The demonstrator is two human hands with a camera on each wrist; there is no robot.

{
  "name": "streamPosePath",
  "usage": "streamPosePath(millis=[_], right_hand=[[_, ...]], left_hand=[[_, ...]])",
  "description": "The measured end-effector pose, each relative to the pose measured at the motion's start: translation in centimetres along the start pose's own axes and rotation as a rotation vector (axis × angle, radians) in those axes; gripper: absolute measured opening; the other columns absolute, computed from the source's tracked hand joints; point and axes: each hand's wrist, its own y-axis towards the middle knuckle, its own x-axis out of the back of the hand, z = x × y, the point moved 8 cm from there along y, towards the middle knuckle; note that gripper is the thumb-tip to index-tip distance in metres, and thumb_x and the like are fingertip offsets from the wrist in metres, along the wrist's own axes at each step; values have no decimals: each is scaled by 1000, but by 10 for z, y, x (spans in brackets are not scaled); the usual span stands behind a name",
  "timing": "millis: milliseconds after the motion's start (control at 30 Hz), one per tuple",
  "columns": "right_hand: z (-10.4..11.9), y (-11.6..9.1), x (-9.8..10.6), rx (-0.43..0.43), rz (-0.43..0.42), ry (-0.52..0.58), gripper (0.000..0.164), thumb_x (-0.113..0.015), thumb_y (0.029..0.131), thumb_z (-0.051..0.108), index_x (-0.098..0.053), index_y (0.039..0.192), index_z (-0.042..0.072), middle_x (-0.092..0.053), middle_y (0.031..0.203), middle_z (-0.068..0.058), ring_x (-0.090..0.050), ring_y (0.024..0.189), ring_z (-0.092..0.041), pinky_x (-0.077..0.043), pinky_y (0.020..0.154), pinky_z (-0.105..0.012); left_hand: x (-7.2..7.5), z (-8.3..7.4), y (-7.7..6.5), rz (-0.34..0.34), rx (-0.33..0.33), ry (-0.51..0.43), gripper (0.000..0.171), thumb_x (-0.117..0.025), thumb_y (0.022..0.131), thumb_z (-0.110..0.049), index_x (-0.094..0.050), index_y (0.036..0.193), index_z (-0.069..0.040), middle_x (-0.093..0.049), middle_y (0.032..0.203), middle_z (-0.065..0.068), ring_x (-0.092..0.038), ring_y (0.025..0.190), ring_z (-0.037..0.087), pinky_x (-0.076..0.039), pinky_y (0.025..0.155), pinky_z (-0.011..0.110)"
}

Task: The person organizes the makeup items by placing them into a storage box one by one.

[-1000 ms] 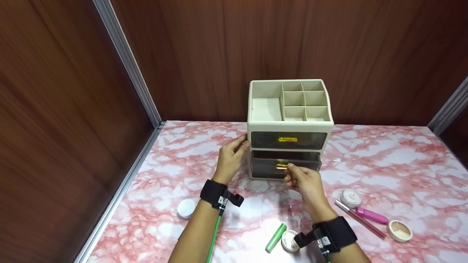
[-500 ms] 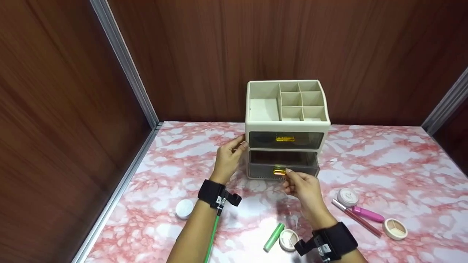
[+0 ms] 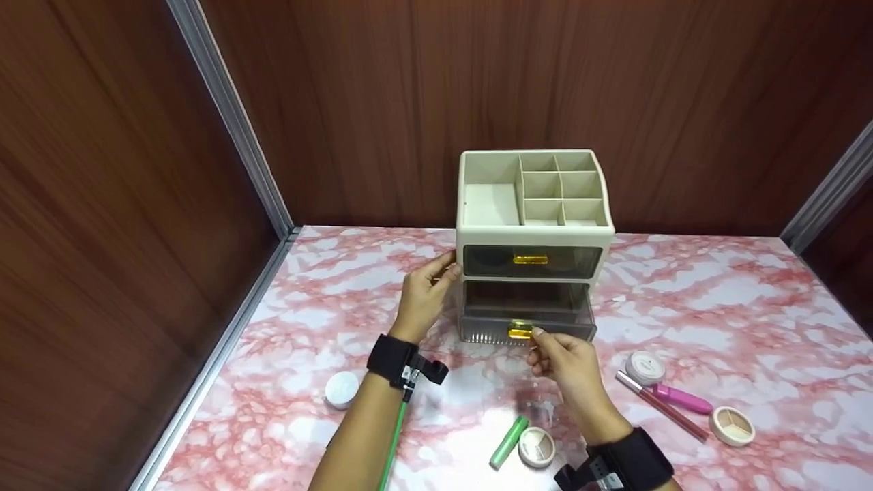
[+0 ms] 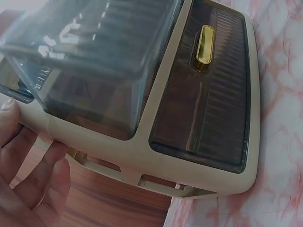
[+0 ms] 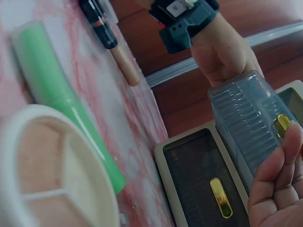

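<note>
A cream makeup organizer (image 3: 535,236) with dark see-through drawers stands on the table. My left hand (image 3: 424,296) holds its left side, thumb at the front edge and fingers reaching behind it in the left wrist view. The middle drawer (image 3: 487,327) is pulled partway out. My right hand (image 3: 569,358) pinches its gold handle (image 3: 520,333) between thumb and fingers. Above it, the top drawer (image 3: 491,261) is closed. Both wrist views show a closed bottom drawer (image 4: 203,99), hidden in the head view. The pulled drawer's inside looks dark; its contents cannot be made out.
Near my right forearm lie a green tube (image 3: 509,442), a cream compact (image 3: 537,447), a red pencil-like stick (image 3: 665,408), a pink tube (image 3: 682,398), a round jar (image 3: 644,368) and a three-shade palette (image 3: 732,426). A white round lid (image 3: 342,390) lies beside my left forearm.
The middle drawer has slid out toward me, with my right hand moving back on its handle. My left hand stays on the organizer's side. The head view has shifted slightly.
</note>
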Motion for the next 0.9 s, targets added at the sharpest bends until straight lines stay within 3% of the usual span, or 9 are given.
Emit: streamPosePath(millis=[100,300,433,533,567,667,733,900], right_hand=[[-25,8,8,18,44,3,42,-62,83,35,-64,86,-6,-60,63,-16,-53,48,-17,-49,47,-33],[27,-29,-13,51,66,29,37,-62,84,27,-63,85,-10,-58,59,-14,-51,46,-16,-47,45,-28],[44,-42,-17,46,56,22,36,-63,83,27,-64,83,-9,-57,57,-13,-50,45,-15,-45,44,-27],[36,-40,-15,78,112,67,28,-59,86,21,-65,82,-6,-58,59,-11,-51,45,-15,-44,43,-26],[38,-43,-14,51,84,36,30,-60,85,22,-64,81,-7,-58,58,-13,-51,45,-16,-45,43,-27],[27,-40,-9,58,104,37,29,-58,87,21,-65,82,-6,-59,59,-13,-53,45,-16,-46,43,-28],[27,-42,-7,8,50,-28,34,-61,84,26,-64,82,-8,-57,58,-16,-52,45,-18,-48,45,-32],[-8,-31,7,-14,38,-73,38,-62,83,33,-66,84,-5,-57,60,-18,-53,45,-21,-48,46,-36]], left_hand=[[1,-2,0,1,2,-10,32,-57,87,-11,-57,115,3,-60,110,12,-60,87,16,-48,73,26],[1,0,0,10,3,-12,31,-58,86,-10,-57,114,3,-61,108,12,-60,84,17,-48,72,27],[0,-1,0,24,-6,-22,32,-59,86,-10,-57,115,3,-61,109,12,-61,86,17,-49,73,28],[0,0,1,34,-13,-29,34,-59,85,-9,-56,116,4,-60,109,13,-61,88,17,-48,74,27],[0,0,1,37,-10,-30,34,-60,85,-9,-55,116,4,-60,109,13,-61,88,17,-48,74,26],[-1,1,1,50,-1,-41,36,-60,85,-9,-54,118,4,-59,110,13,-61,89,18,-48,75,24],[-2,1,1,61,7,-47,38,-60,85,-9,-53,119,4,-59,112,13,-61,90,18,-48,76,24],[-1,1,0,70,22,-47,38,-61,84,-10,-53,120,2,-59,111,12,-61,88,18,-48,75,25]])
